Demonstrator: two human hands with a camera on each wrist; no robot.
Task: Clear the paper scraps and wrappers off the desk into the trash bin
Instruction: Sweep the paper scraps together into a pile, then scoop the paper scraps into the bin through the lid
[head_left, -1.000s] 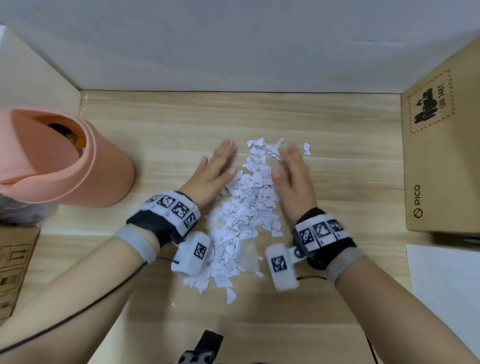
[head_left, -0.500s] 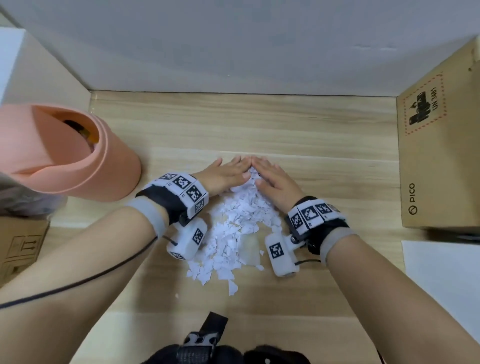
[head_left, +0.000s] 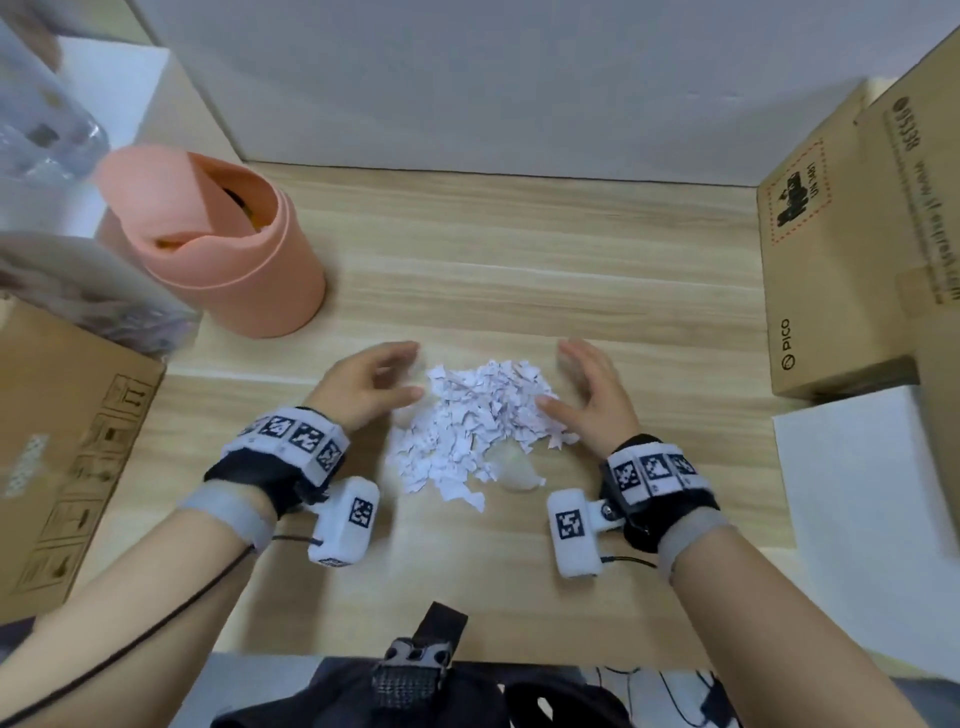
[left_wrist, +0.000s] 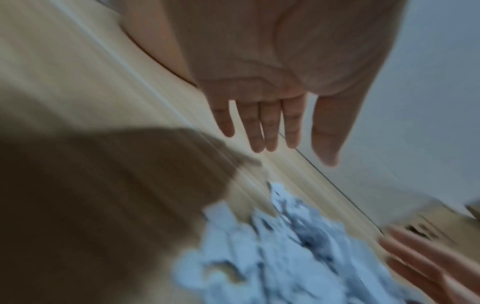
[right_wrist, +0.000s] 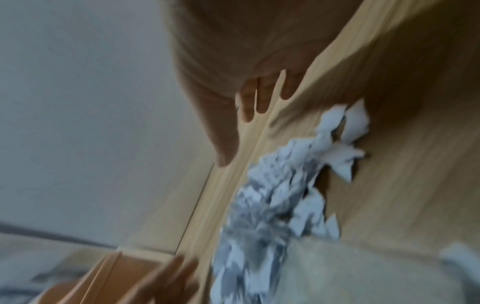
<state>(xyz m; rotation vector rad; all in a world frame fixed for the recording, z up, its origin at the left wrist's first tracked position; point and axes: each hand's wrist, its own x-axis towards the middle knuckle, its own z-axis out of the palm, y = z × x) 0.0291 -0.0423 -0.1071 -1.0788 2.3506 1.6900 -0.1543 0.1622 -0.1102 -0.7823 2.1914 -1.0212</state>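
The wooden desk (head_left: 519, 260) is flanked by cardboard boxes: a PICO carton (head_left: 831, 270) at the right and another box (head_left: 67, 441) at the near left. The pink trash bin (head_left: 223, 244) stands at the far left of the desk, its opening tipped toward the middle; something orange is glimpsed inside, though the contents cannot be made out. A single heap of torn paper scraps (head_left: 478, 426) is gathered at the centre, well apart from the bin. A crumpled translucent wrapper (head_left: 517, 470) lies at the heap's near edge.

The left hand (head_left: 363, 384) is held just left of the heap and the right hand (head_left: 592, 395) just right of it, its thumb touching the scraps. The fingers of both are spread and relaxed, nothing gripped.

The task is judged barely begun: the scraps are piled, but none are seen being lifted, so all the carrying is left. Both wrist views are blurred, so fine contact cannot be confirmed.
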